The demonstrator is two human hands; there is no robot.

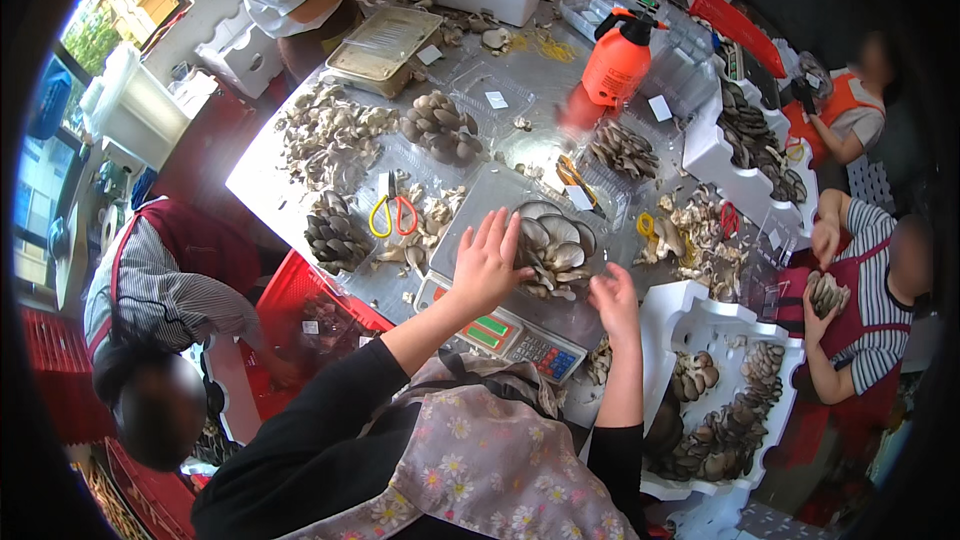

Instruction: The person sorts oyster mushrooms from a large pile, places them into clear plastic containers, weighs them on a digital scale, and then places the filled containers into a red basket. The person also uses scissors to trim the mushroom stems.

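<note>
A cluster of oyster mushrooms (556, 246) lies on the metal platform of a digital scale (480, 202), gills showing. My left hand (487, 259) is spread flat over the platform at the cluster's left side, its thumb at or very near the caps. At the cluster's lower right, my right hand (616, 300) is held with fingers apart and nothing in it. Scissors with yellow and red handles (393, 211) lie left of the scale. Behind the cluster, orange-handled scissors (579, 184) lie by a clear plastic tray. More mushroom clusters (441, 127) sit beyond the scale.
An orange spray bottle (616, 64) stands at the back of the metal table. A white foam box (675, 315) with mushrooms is at right, a red crate (300, 277) at left. Trimmings (330, 135) cover the table's left part. Co-workers stand around, one holding a mushroom cluster (826, 294).
</note>
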